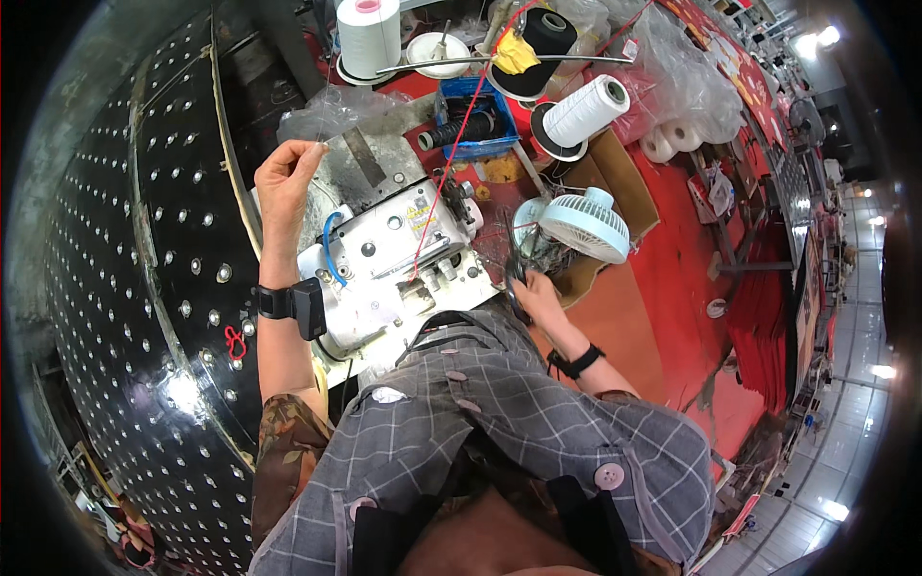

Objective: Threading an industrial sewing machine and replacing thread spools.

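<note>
My left hand (285, 187) is raised over the left side of a white sewing machine (384, 235), thumb and forefinger pinched together. A fine thread, barely visible, runs up from these fingertips. Low at the machine's right end, my right hand (540, 300) is closed around dark scissors (516, 274), their tips pointing away from me. A red thread (444, 182) comes down from above to the machine's needle area. On the machine's left side a blue tube (331, 252) curves downward.
Behind the machine stand white thread cones (370, 38) (586, 110), a black cone (547, 48) and a blue basket (477, 120) with spools. A metal rod (509, 60) crosses above them. A small fan (586, 223) is beyond my right hand. A studded black surface (163, 221) lies left.
</note>
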Motion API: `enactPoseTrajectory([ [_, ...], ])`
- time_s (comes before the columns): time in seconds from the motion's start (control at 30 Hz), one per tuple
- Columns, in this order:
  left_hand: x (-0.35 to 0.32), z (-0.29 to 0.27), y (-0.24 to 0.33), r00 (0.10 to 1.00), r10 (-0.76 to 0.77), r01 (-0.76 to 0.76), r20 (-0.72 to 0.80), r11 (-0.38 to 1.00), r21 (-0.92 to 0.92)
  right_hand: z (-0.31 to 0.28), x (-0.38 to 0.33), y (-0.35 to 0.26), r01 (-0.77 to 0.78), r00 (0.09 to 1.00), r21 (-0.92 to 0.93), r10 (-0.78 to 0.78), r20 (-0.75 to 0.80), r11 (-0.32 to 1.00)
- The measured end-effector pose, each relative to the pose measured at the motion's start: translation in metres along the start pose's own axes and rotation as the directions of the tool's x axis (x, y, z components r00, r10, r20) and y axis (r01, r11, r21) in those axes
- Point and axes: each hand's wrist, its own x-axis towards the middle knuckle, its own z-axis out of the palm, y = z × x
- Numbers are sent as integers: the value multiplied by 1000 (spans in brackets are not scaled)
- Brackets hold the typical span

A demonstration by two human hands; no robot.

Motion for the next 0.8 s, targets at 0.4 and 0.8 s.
enactPoseTrajectory([
  [0.4, -29, -31, -28, 982, 28, 3, -187, 987, 162, 26, 192, -90, -16, 913, -598, -232, -335, 802],
  [0.8, -133, -117, -51, 808, -277, 365, -521, 928, 73, -1, 312, -109, 92, 792, -926, -591, -154, 365],
])
